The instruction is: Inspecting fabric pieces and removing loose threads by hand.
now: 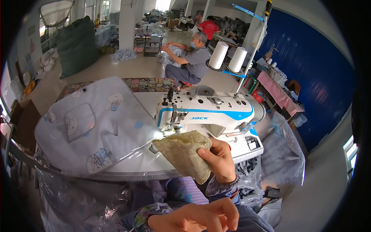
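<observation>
**Yellowish cloth held in front of the sewing machine**

The right hand (222, 159) pinches a rough, yellowish cloth (184, 154) between thumb and fingers, on the near side of the white-and-blue sewing machine (205, 113), close to its needle end. Nearer the wearer than the machine, the left hand (195, 217) has bent fingers; whether it grips anything cannot be told. Left of the machine, a pale printed fabric piece (100, 133) covers the worktop (133, 167).

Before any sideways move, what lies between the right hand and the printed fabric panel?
In the head view, the yellowish cloth pinched in the right hand, then a strip of white tabletop before the printed fabric panel.
</observation>
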### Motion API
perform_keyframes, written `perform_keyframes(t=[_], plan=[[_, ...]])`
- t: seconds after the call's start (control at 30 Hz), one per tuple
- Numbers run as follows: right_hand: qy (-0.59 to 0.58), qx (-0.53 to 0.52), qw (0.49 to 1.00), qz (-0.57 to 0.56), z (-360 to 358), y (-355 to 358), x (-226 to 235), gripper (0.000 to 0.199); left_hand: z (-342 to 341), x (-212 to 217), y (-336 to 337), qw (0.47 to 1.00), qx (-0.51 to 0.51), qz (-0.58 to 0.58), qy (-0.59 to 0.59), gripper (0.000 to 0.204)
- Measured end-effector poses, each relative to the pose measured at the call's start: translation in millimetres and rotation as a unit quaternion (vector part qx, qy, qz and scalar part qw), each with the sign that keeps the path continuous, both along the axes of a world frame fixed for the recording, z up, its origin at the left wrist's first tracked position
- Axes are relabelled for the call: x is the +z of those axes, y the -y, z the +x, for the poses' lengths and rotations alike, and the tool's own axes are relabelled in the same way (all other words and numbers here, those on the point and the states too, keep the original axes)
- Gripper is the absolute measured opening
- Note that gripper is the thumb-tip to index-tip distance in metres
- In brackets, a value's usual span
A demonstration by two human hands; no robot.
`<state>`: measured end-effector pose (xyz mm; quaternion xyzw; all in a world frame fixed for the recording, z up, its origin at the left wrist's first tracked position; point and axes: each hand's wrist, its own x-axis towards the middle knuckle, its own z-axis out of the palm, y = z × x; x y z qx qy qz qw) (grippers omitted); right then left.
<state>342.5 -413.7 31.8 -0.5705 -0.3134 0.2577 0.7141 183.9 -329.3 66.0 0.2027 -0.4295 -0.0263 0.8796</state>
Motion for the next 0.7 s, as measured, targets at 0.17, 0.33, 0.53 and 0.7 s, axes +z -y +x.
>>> perform_keyframes(t=[0.17, 0.33, 0.53, 0.7], plan=[[-0.013, -0.014, 1.0, 0.016, -6.2, 2.4, 0.5, 0.021, -10.8, 12.4, 5.4, 0.999, -0.022, -0.022, -0.04, 0.029], [-0.033, -0.018, 0.999, 0.021, -10.0, 6.1, -6.5, 0.021, -15.0, 3.3, 3.7, 0.989, 0.037, -0.047, -0.137, 0.045], [-0.026, -0.02, 0.999, 0.031, -17.7, 12.7, -5.5, 0.021, -28.5, -16.9, -1.9, 0.984, 0.069, -0.061, -0.154, 0.044], [-0.034, -0.034, 0.998, 0.034, -20.1, 12.3, -9.1, 0.022, -30.0, -5.3, -11.1, 0.971, 0.123, -0.077, -0.191, 0.043]])
